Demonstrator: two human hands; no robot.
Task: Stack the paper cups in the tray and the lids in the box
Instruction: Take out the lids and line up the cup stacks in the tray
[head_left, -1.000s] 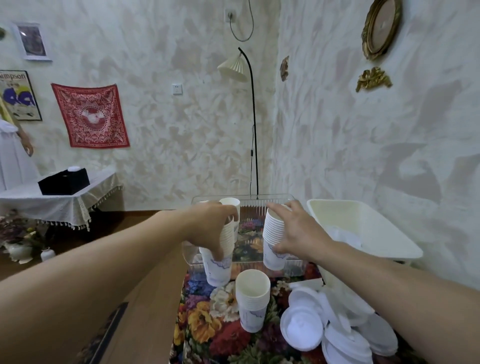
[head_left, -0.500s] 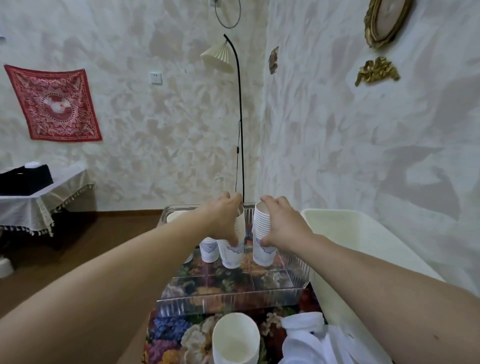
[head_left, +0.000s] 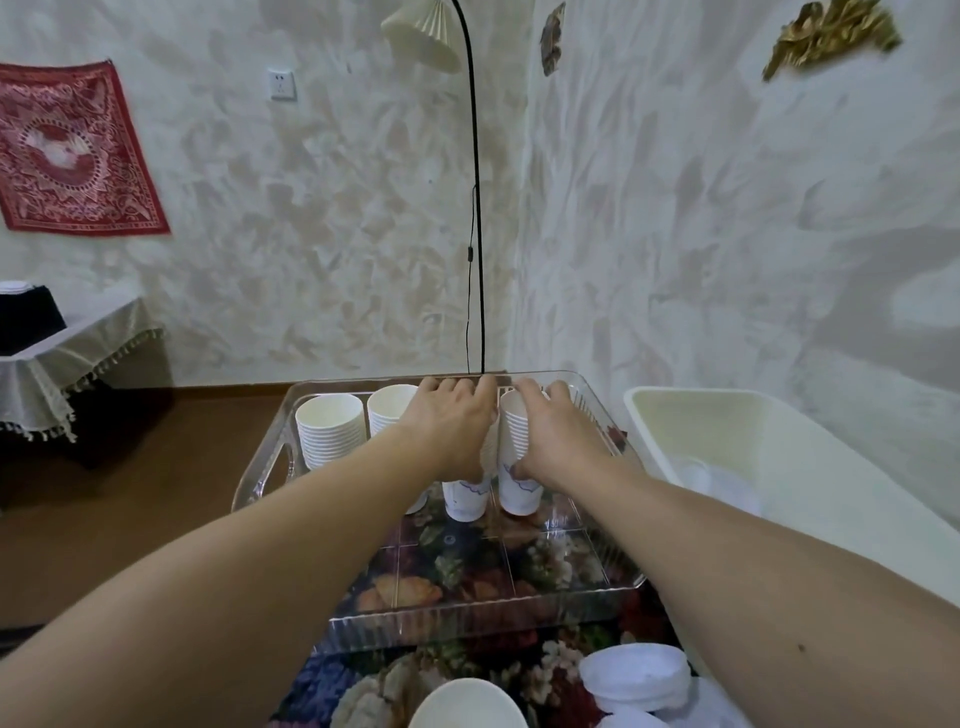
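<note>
paper cup stacks (head_left: 519, 488) gripped by both hands, in clear tray (head_left: 467, 618)

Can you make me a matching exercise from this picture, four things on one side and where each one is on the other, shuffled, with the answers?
Things
1. left hand
2. right hand
3. white box
4. loose lids

Places
A. right of the clear tray
B. on the floral cloth, nearer than the tray
C. round the right-hand held cup stack
D. round the stack beside the two free stacks

Pairs: 1-D, 2-C, 3-A, 4-B
</note>
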